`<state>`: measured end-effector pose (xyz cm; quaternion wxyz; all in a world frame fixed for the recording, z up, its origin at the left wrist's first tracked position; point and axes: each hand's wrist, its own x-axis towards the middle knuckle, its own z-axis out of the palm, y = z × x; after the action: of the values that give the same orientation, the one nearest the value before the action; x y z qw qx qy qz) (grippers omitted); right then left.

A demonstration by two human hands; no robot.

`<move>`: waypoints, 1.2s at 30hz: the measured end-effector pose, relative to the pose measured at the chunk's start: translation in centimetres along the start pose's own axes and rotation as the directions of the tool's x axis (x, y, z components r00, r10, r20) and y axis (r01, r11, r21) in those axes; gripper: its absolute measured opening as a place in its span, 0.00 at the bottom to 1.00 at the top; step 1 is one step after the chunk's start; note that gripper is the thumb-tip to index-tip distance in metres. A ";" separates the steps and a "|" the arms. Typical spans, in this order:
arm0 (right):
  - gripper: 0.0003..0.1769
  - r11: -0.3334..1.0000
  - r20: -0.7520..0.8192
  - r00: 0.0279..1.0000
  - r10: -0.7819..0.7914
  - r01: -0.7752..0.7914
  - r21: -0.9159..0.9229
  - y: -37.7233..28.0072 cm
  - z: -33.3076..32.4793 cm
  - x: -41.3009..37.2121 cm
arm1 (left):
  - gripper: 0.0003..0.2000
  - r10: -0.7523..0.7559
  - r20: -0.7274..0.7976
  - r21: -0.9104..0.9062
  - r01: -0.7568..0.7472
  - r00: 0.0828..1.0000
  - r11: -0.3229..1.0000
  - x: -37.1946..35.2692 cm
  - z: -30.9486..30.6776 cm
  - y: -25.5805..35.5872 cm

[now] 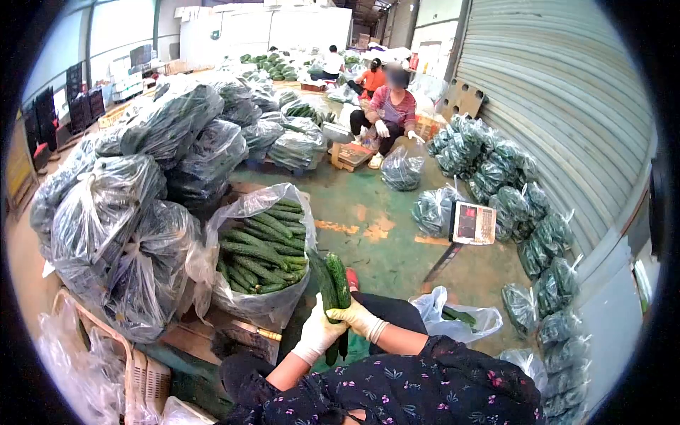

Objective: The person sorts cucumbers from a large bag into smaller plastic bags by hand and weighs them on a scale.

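Note:
Both my hands wear pale gloves and meet in front of my lap. My left hand (pixel 319 327) is closed around dark green cucumbers (pixel 330 283) that stand upright. My right hand (pixel 358 319) wraps the same bunch from the other side; how the cucumbers are shared between the hands is partly hidden. Just beyond, to the left, a large open clear bag (pixel 301 205) is full of cucumbers (pixel 258 244). At my right, a small open plastic bag (pixel 489 320) has a few cucumbers (pixel 459 314) in it.
A digital scale display (pixel 473 223) stands on a post at front right. Tied bags of cucumbers (pixel 559 283) line the shutter wall (pixel 559 78). Big filled bags (pixel 106 219) are piled at left above a basket (pixel 149 375). A co-worker (pixel 392 106) sits ahead beside another scale (pixel 350 156).

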<state>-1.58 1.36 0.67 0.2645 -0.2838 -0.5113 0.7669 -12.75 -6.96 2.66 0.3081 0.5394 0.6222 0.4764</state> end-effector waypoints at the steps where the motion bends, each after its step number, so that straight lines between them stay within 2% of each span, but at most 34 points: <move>1: 0.41 0.998 0.039 0.998 -0.049 0.050 -0.022 0.4 -0.2 -0.1 | 0.35 0.046 -0.009 0.045 -0.045 0.999 0.998 -0.1 0.1 -0.3; 2: 0.41 0.998 0.034 0.998 -0.059 0.059 -0.001 0.7 -0.5 -0.2 | 0.35 0.094 -0.010 0.091 -0.092 0.996 0.992 -0.2 0.2 -0.5; 4: 0.39 1.000 0.102 0.995 0.024 -0.026 0.011 0.7 -0.4 -0.6 | 0.34 0.115 0.023 0.117 -0.116 0.993 0.986 -0.2 0.6 -0.5; 5: 0.36 0.993 0.093 0.992 0.081 -0.088 0.080 0.3 -0.7 -1.0 | 0.33 0.137 0.034 0.125 -0.140 0.990 0.982 -0.3 0.7 -0.3; 6: 0.35 0.970 0.117 0.988 0.099 -0.122 0.211 1.1 -1.3 -0.7 | 0.34 0.101 0.047 0.027 -0.102 0.994 0.994 -0.6 0.7 0.6; 8: 0.32 0.934 0.202 0.973 0.112 -0.172 0.312 0.8 -2.1 -0.9 | 0.34 0.152 0.059 -0.141 -0.142 0.987 0.980 0.1 1.8 -0.6; 10: 0.28 0.892 0.180 0.982 0.055 -0.129 0.433 1.1 -2.7 -0.8 | 0.33 0.119 0.175 -0.217 -0.080 0.977 0.973 0.9 1.0 1.1; 12: 0.27 0.839 0.218 0.973 0.075 -0.180 0.514 -0.3 -3.0 -1.3 | 0.33 0.136 0.226 -0.243 -0.080 0.965 0.967 1.5 0.2 3.6; 13: 0.27 0.846 0.282 0.958 0.050 -0.191 0.497 -0.8 -3.4 -1.4 | 0.33 0.156 0.209 -0.134 -0.130 0.965 0.982 1.3 0.1 5.1; 14: 0.27 0.853 0.246 0.968 0.046 -0.166 0.494 -1.9 -3.6 -1.7 | 0.33 0.116 0.207 -0.145 -0.087 0.971 0.986 1.4 0.3 6.5; 16: 0.28 0.873 0.220 0.975 0.030 -0.132 0.469 -3.3 -4.1 -2.2 | 0.37 0.169 0.224 -0.174 -0.131 0.960 0.976 2.7 1.0 5.9; 18: 0.30 0.884 0.156 0.986 -0.052 -0.027 0.467 -4.3 -4.0 -3.3 | 0.37 0.197 0.245 -0.209 -0.147 0.949 0.967 3.6 1.8 6.0; 19: 0.31 0.861 0.157 0.986 -0.056 -0.032 0.507 -4.3 -4.4 -3.5 | 0.35 0.223 0.231 -0.221 -0.172 0.947 0.960 3.7 2.4 6.5; 22: 0.34 0.881 0.143 0.983 -0.113 0.032 0.472 -5.5 -5.4 -4.1 | 0.35 0.292 0.258 -0.192 -0.247 0.921 0.950 4.2 3.3 7.8; 23: 0.33 0.870 0.139 0.984 -0.110 0.027 0.493 -5.9 -5.7 -4.6 | 0.35 0.260 0.266 -0.190 -0.214 0.928 0.958 4.3 3.8 8.3; 24: 0.33 0.873 0.096 0.983 -0.159 0.094 0.478 -6.0 -6.3 -4.7 | 0.36 0.297 0.267 -0.118 -0.275 0.917 0.954 4.6 4.3 8.9; 26: 0.32 0.817 0.073 0.982 -0.175 0.103 0.567 -6.1 -7.5 -5.6 | 0.35 0.204 0.319 -0.146 -0.165 0.925 0.975 5.1 5.3 10.3; 27: 0.28 0.799 -0.006 0.980 -0.197 0.164 0.578 -5.1 -8.8 -5.2 | 0.33 0.097 0.380 -0.241 -0.003 0.920 0.971 5.0 5.7 12.4; 28: 0.29 0.801 -0.002 0.984 -0.180 0.148 0.580 -5.9 -9.2 -6.5 | 0.30 0.037 0.438 -0.333 0.124 0.898 0.935 5.3 6.4 13.1; 30: 0.31 0.718 -0.033 0.943 -0.330 0.274 0.640 -7.4 -10.3 -8.8 | 0.29 0.124 0.506 -0.458 0.144 0.853 0.877 6.5 7.8 13.6; 32: 0.34 0.669 -0.158 0.875 -0.457 0.455 0.587 -8.3 -12.4 -10.3 | 0.29 0.021 0.445 -0.407 0.182 0.895 0.895 7.0 9.2 12.9; 34: 0.36 0.631 -0.161 0.842 -0.515 0.500 0.593 -10.5 -14.2 -14.3 | 0.29 -0.179 0.529 -0.370 0.416 0.829 0.831 5.6 9.3 15.9; 36: 0.43 0.669 -0.187 0.806 -0.562 0.575 0.471 -10.8 -17.9 -17.3 | 0.32 -0.193 0.530 -0.330 0.411 0.826 0.850 6.2 10.2 13.5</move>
<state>24.45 4.32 7.94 0.5613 -0.0406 -0.3510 0.7484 0.07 1.23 12.30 0.6363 0.4499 0.4848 0.3971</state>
